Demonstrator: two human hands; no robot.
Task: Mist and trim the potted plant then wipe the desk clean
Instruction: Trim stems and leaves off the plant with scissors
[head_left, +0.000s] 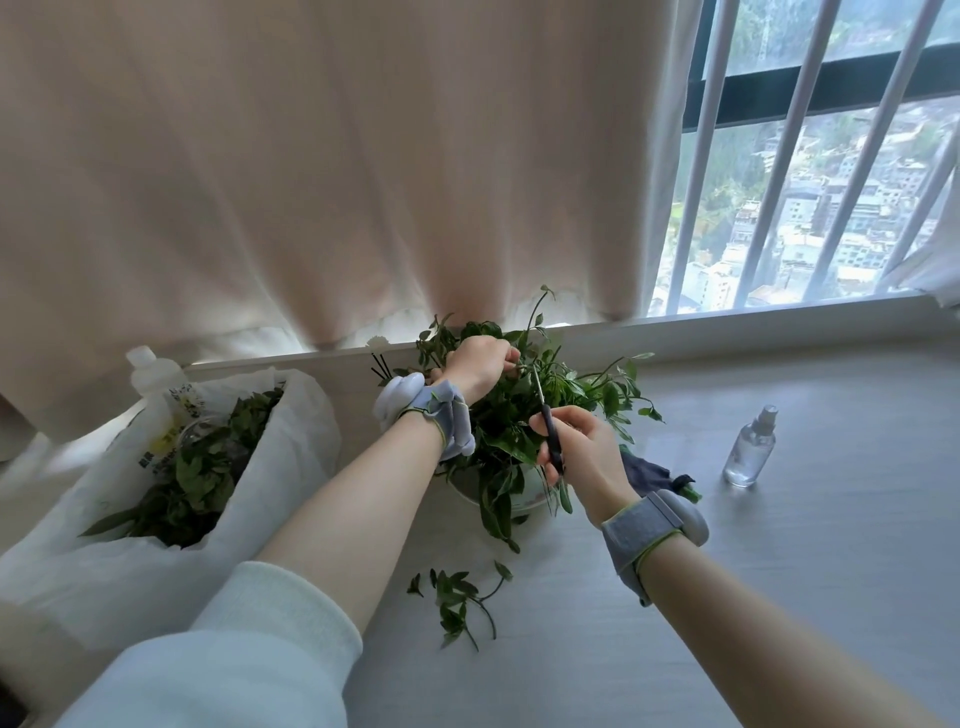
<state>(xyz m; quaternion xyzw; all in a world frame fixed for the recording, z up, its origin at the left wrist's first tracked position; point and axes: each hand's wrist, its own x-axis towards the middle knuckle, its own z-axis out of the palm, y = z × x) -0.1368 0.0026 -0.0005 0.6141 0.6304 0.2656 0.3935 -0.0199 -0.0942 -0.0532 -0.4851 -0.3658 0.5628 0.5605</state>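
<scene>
A leafy green potted plant (582, 395) in a white pot (524, 493) stands on the pale desk (779, 597) by the window sill. My left hand (475, 364) pinches a stem near the top of the plant. My right hand (582, 452) grips dark-handled scissors (548, 426), whose thin blades point up toward that stem. Cut sprigs (460, 597) lie on the desk in front of the pot. A small clear spray bottle (750, 449) stands to the right. A dark cloth (649, 473) lies behind my right wrist, partly hidden.
An open white plastic bag (270, 478) holding several trimmed leaves sits at the left, with a white bottle (150, 374) behind it. A beige curtain (337, 182) hangs behind the desk. White window bars (779, 156) are at the right.
</scene>
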